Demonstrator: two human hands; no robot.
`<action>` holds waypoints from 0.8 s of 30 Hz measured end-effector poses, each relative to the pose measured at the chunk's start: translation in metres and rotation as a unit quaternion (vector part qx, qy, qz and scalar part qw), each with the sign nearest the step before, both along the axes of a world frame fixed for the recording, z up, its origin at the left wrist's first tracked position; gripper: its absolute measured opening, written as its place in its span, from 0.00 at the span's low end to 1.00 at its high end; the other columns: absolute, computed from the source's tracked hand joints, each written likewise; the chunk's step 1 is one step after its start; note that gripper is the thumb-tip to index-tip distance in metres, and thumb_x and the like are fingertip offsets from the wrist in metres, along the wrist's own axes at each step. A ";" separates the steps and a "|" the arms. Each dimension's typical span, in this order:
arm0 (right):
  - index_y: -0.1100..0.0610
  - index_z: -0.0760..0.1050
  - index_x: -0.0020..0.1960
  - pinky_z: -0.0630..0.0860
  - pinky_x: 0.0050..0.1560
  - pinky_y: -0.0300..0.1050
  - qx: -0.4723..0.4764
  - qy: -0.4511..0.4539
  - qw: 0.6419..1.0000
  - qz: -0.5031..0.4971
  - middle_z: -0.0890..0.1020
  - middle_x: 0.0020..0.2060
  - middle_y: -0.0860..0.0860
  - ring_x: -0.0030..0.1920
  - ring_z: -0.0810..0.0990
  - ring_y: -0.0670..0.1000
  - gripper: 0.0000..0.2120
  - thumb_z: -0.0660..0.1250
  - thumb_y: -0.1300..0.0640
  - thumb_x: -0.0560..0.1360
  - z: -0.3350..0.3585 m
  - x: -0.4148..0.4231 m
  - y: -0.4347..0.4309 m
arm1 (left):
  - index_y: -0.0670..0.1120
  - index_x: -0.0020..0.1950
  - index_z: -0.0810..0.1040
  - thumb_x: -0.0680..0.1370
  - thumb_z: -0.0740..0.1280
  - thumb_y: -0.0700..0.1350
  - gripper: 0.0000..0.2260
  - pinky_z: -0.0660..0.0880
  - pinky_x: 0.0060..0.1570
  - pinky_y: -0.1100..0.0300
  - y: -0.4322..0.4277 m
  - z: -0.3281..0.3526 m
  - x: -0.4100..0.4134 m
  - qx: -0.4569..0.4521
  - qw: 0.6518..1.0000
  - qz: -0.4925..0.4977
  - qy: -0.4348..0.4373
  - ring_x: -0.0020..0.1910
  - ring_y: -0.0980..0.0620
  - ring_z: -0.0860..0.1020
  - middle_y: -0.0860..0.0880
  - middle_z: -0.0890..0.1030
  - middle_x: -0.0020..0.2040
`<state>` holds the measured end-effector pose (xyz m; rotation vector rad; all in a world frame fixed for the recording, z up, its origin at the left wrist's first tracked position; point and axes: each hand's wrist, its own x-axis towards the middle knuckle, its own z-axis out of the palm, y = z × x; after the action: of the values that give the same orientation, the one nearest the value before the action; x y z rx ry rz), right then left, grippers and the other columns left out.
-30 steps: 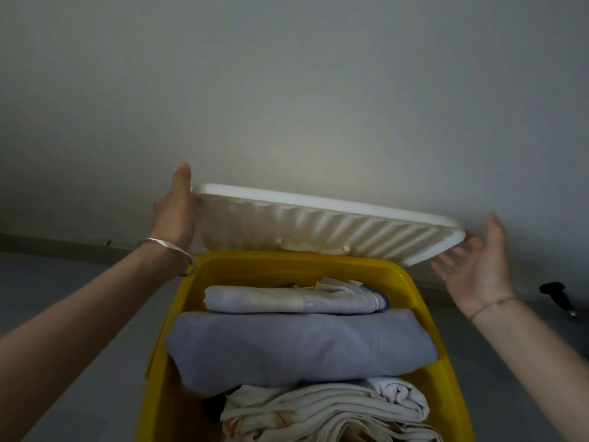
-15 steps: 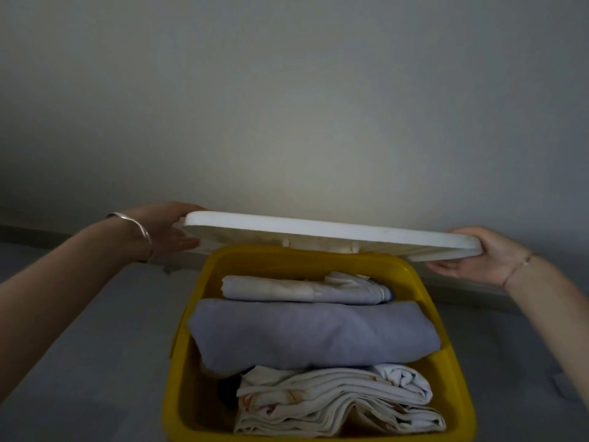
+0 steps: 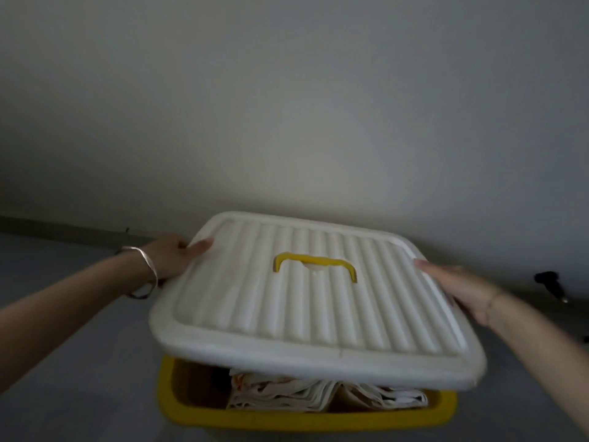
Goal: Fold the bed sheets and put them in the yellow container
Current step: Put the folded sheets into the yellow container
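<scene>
Two-handed above yellow container (image 3: pixel 287 421): clamping white lid (image 3: pixel 287 317) edge in left hand (image 3: pixel 172 255), grip of right hand (image 3: pixel 455 288) blurred, unclear; near rim uncovered.

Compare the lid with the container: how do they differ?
The lid is white and ribbed; the container is plain yellow. The lid is flat and shallow, the container deep, with folded sheets inside. The lid hangs tilted, its near edge off the container's rim. Both are rounded rectangles.

Ribbed matt plastic lid (image 3: pixel 306 311), yellow plastic container (image 3: pixel 287 419), cloth sheets (image 3: pixel 318 397).
</scene>
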<state>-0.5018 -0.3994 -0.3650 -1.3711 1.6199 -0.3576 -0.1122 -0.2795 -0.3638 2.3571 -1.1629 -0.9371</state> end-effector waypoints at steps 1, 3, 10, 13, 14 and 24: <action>0.56 0.75 0.41 0.70 0.36 0.43 -0.057 0.082 0.995 0.012 0.77 0.33 0.52 0.36 0.75 0.53 0.14 0.68 0.45 0.74 -0.012 0.000 0.003 | 0.40 0.47 0.77 0.79 0.56 0.58 0.22 0.71 0.25 0.64 0.005 -0.005 -0.002 0.005 0.999 -0.030 -0.029 0.32 0.46 0.76 0.46 0.77 0.32; 0.51 0.62 0.34 0.63 0.35 0.45 -0.157 0.164 0.974 0.015 0.67 0.30 0.48 0.37 0.70 0.52 0.19 0.64 0.41 0.74 -0.032 -0.005 0.007 | 0.41 0.49 0.75 0.78 0.55 0.60 0.23 0.73 0.22 0.63 0.015 -0.011 -0.006 0.038 0.998 -0.046 -0.007 0.30 0.49 0.76 0.46 0.76 0.33; 0.62 0.73 0.62 0.68 0.56 0.45 -0.105 0.013 0.992 -0.069 0.78 0.57 0.58 0.59 0.76 0.57 0.25 0.66 0.44 0.75 -0.051 -0.003 0.011 | 0.40 0.56 0.76 0.68 0.44 0.73 0.42 0.75 0.38 0.58 0.032 -0.029 -0.015 0.067 0.997 -0.026 0.029 0.40 0.45 0.77 0.42 0.79 0.43; 0.61 0.76 0.61 0.67 0.57 0.42 -0.092 -0.027 0.993 -0.075 0.79 0.53 0.55 0.58 0.76 0.53 0.22 0.65 0.45 0.75 -0.055 -0.003 0.013 | 0.44 0.55 0.76 0.74 0.50 0.70 0.33 0.67 0.46 0.58 0.037 -0.041 -0.019 -0.017 0.999 0.017 0.030 0.46 0.47 0.75 0.45 0.78 0.49; 0.59 0.77 0.60 0.67 0.56 0.41 -0.098 -0.040 0.991 -0.080 0.78 0.51 0.53 0.57 0.76 0.52 0.20 0.65 0.46 0.76 -0.057 -0.002 0.015 | 0.45 0.54 0.76 0.73 0.49 0.72 0.34 0.67 0.45 0.57 0.037 -0.044 -0.019 -0.034 0.999 0.022 0.032 0.46 0.47 0.75 0.45 0.78 0.49; 0.65 0.79 0.49 0.73 0.54 0.48 -0.168 0.032 0.982 -0.078 0.79 0.43 0.59 0.48 0.77 0.54 0.23 0.63 0.44 0.76 -0.052 0.001 -0.029 | 0.41 0.62 0.75 0.76 0.54 0.66 0.31 0.67 0.50 0.57 -0.032 -0.059 -0.010 -0.094 0.994 -0.003 0.054 0.56 0.42 0.76 0.40 0.77 0.60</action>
<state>-0.5005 -0.4279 -0.4168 -1.5189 1.7838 -0.7141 -0.1222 -0.3119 -0.4224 2.1287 -1.1637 -0.9022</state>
